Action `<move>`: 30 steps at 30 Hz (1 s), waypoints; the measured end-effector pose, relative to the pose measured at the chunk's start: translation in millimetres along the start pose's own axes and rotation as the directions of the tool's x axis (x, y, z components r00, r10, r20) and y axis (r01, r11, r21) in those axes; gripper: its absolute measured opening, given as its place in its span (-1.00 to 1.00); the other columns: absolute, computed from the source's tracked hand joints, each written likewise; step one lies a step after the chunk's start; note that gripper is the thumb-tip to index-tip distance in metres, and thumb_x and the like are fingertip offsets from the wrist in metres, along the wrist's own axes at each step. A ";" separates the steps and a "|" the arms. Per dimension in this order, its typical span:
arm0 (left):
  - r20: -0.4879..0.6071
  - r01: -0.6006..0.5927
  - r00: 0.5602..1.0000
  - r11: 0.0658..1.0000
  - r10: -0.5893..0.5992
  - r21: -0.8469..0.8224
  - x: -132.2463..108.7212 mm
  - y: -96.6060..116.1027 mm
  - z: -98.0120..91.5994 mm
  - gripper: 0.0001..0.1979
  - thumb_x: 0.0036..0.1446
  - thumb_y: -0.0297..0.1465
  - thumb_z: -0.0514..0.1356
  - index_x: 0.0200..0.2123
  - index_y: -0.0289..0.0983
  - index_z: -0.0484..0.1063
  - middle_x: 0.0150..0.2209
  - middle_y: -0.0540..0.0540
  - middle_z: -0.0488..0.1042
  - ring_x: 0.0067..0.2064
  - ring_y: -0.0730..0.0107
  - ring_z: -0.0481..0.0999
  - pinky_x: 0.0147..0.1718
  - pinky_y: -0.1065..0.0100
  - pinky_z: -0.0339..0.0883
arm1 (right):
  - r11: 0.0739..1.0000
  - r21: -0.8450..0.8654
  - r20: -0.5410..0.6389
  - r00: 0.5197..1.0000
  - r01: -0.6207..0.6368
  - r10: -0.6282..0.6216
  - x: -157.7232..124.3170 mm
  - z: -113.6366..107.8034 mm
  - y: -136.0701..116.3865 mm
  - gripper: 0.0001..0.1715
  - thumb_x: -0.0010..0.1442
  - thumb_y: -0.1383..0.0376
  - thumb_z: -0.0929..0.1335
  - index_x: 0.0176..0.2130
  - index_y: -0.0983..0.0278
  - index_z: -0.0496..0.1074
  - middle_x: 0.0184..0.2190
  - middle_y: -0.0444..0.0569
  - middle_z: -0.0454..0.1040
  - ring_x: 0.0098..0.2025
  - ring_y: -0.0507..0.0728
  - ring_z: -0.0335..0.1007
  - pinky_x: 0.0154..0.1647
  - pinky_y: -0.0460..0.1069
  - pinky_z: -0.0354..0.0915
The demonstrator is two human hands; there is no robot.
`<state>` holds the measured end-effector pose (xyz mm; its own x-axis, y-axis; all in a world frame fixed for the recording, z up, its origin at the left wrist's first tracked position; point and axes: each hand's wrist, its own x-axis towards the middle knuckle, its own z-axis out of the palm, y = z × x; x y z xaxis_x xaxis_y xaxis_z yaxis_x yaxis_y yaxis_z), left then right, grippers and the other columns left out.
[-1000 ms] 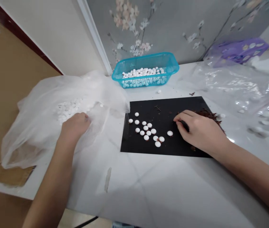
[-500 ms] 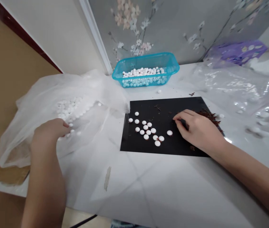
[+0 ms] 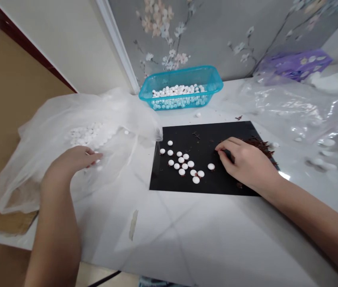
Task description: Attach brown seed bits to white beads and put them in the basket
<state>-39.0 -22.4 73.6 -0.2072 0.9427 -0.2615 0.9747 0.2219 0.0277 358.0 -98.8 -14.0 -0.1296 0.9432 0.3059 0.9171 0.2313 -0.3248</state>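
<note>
My left hand (image 3: 71,161) lies on a white translucent bag (image 3: 46,123) at the left, fingers pressed together and pointing at a heap of white beads (image 3: 89,133) inside it. My right hand (image 3: 243,161) rests on a black mat (image 3: 216,131). Its fingers are curled, with thumb and forefinger pinched at the mat's middle. What either hand pinches is too small to see. Several white beads (image 3: 183,165) lie in a cluster on the mat, left of my right hand. A pile of small brown bits (image 3: 260,144) lies behind that hand.
A teal basket (image 3: 213,79) holding white beads stands at the back by the wall. Crumpled clear plastic (image 3: 291,103) covers the right of the white table (image 3: 186,239), with a purple box (image 3: 294,63) behind it. The table's left edge lies under the bag.
My left hand drew back toward the bag's near left side, then edged right toward the beads. My right hand stayed in place on the mat.
</note>
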 end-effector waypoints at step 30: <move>-0.206 -0.875 0.433 0.354 0.878 -0.332 -85.6 130.4 88.7 -0.88 0.17 -0.32 0.13 -0.25 -0.23 0.40 -0.32 0.03 0.49 -0.27 0.51 0.46 -0.28 0.48 0.30 | 0.996 0.066 -0.211 0.977 0.051 -0.036 -2.1 3.9 -5.1 -0.80 0.23 0.29 0.25 -0.25 0.26 0.45 -0.27 -0.04 0.49 -0.40 0.07 0.43 -0.43 -0.05 0.30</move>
<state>113.3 -96.3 14.0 0.7484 0.6541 0.1095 0.4978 -0.6632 0.5589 352.1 -101.0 -16.5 -0.0801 0.8625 0.4998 0.8821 0.2948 -0.3673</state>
